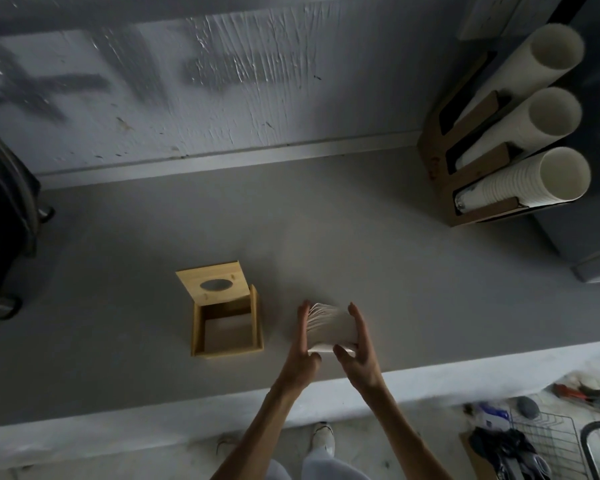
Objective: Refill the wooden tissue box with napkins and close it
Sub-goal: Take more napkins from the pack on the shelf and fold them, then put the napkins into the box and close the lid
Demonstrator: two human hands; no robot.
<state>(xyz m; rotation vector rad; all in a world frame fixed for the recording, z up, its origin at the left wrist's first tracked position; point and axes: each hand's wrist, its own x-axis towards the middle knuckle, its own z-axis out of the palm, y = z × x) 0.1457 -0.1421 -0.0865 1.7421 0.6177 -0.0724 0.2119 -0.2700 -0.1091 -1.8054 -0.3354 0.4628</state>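
The wooden tissue box (227, 351) stands on the grey counter, left of centre. Its hinged lid (212, 285), with an oval slot, is tipped up and back, so the box is open. A few white napkins lie at the bottom inside. Right of the box, a stack of white napkins (329, 327) is held between both hands, its far edges fanned. My left hand (303, 344) presses the stack's left side. My right hand (359, 348) presses its right side, thumb under the near edge.
A wooden holder with three stacks of white paper cups (520, 133) stands at the back right against the wall. A dark object (4, 220) sits at the left edge. The counter's front edge (222, 410) runs below my forearms; clutter and a wire rack (548, 441) lie on the floor.
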